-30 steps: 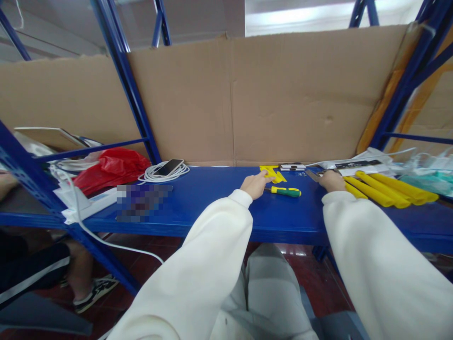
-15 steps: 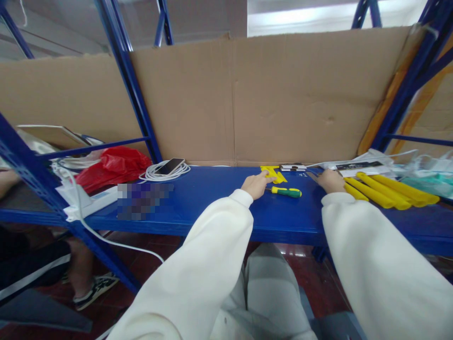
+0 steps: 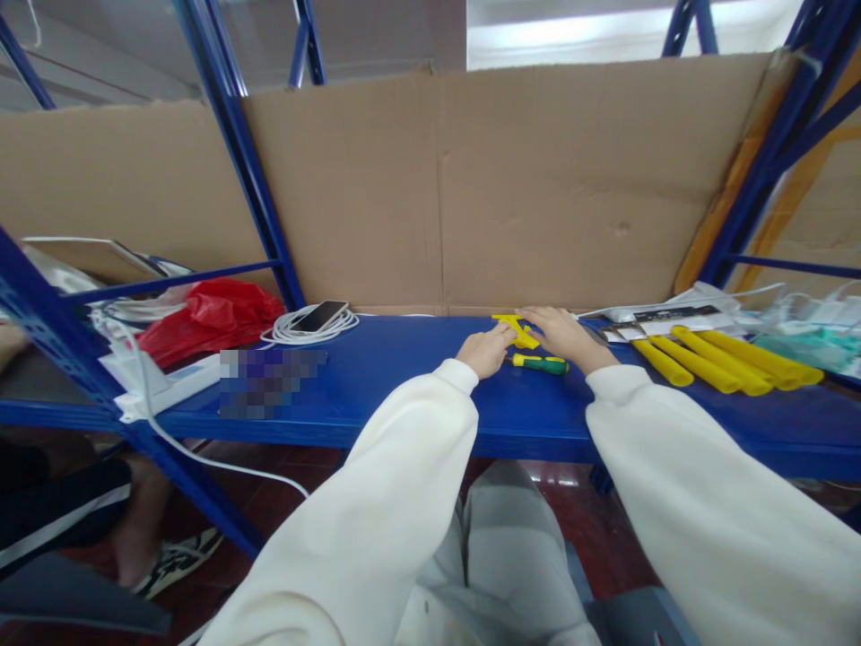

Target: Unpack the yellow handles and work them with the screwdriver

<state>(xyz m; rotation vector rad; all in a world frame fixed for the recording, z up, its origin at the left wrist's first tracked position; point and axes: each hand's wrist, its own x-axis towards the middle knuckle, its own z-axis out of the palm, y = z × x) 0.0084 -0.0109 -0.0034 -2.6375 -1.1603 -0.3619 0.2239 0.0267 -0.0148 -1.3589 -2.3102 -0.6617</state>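
A small yellow piece (image 3: 524,335) lies on the blue shelf surface, between my two hands. My left hand (image 3: 485,350) touches its left side, the fingers bent and pressed together at its edge. From the right, my right hand (image 3: 560,334) reaches over, fingers extended onto the piece's upper right part. A green and yellow screwdriver (image 3: 540,363) rests just in front of the yellow piece, below my right hand. Several tools with yellow handles (image 3: 714,361) lie side by side to the right.
Coiled white cable (image 3: 310,325) with a phone on it sits at left, beside a red plastic bag (image 3: 212,314). Blue uprights (image 3: 252,170) flank a cardboard back panel (image 3: 538,179). Another person's leg shows at lower left.
My right hand has moved left from the yellow-handled tools to the yellow piece. The nearest yellow-handled tool now lies uncovered. My left hand stays at the piece.
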